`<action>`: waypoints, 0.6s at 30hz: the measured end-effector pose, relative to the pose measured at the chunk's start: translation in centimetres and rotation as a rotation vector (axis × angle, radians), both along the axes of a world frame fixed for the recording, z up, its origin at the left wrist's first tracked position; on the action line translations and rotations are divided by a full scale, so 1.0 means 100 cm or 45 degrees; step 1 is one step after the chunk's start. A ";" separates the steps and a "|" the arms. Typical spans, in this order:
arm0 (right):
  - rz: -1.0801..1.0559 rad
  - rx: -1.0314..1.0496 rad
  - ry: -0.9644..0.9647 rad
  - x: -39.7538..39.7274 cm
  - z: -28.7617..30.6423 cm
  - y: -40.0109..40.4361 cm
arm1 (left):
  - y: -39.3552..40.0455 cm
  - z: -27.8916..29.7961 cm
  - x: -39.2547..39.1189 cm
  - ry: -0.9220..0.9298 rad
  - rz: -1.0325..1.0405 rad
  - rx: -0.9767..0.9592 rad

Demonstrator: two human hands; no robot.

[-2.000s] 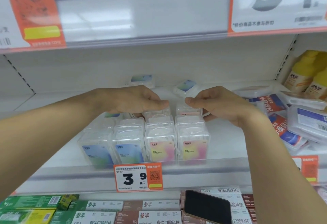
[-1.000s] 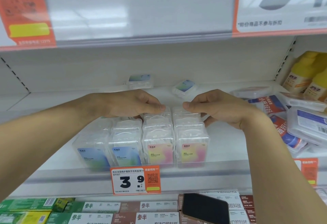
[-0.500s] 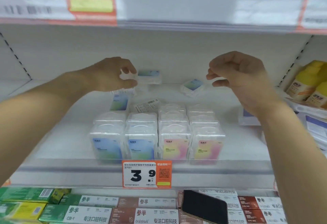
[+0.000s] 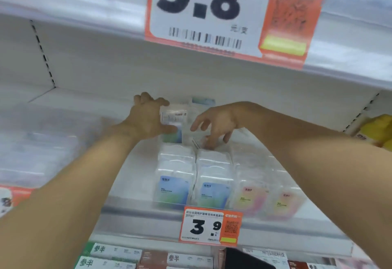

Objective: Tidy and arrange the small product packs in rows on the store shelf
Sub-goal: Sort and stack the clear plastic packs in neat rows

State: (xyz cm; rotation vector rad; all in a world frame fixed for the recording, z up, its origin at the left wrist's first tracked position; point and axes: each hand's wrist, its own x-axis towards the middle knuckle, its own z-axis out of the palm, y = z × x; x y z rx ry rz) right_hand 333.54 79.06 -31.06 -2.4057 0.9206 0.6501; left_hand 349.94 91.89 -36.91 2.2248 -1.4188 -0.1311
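Note:
Small clear product packs stand in rows at the shelf front: two blue ones (image 4: 171, 190) on the left, two pink-yellow ones (image 4: 250, 196) on the right. My left hand (image 4: 146, 120) is behind the rows, closed on a loose pack with a barcode label (image 4: 175, 115); a blue-green pack (image 4: 172, 136) sits just under it. My right hand (image 4: 214, 123) hovers beside it with fingers spread, the fingertips down on a clear loose pack (image 4: 198, 141) behind the second row. Another pack (image 4: 202, 101) lies at the shelf's back. The image is blurred by motion.
An orange 3.9 price tag (image 4: 210, 226) hangs on the shelf rail (image 4: 135, 215). A large 9.8 tag (image 4: 212, 9) hangs from the shelf above. Yellow bottles (image 4: 377, 132) stand at far right, blurred clear packs (image 4: 38, 141) at left. Boxes (image 4: 114, 256) and a dark phone (image 4: 244, 258) lie below.
Both hands left the rows and reached to the shelf's back. My left hand took hold of a loose pack, and my right hand opened and dropped toward another. The view swung left.

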 end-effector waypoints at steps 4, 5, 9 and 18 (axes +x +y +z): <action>0.010 -0.070 0.016 0.007 -0.005 -0.006 | 0.005 -0.017 0.009 0.343 -0.052 -0.150; 0.006 -0.120 -0.033 0.008 -0.005 -0.006 | 0.006 -0.018 0.011 0.386 -0.065 -0.174; -0.134 -0.290 -0.280 0.010 -0.008 -0.005 | 0.009 -0.016 0.014 0.348 -0.058 -0.174; -0.036 -0.429 -0.185 0.011 -0.005 0.000 | 0.012 -0.017 0.010 0.342 -0.083 -0.219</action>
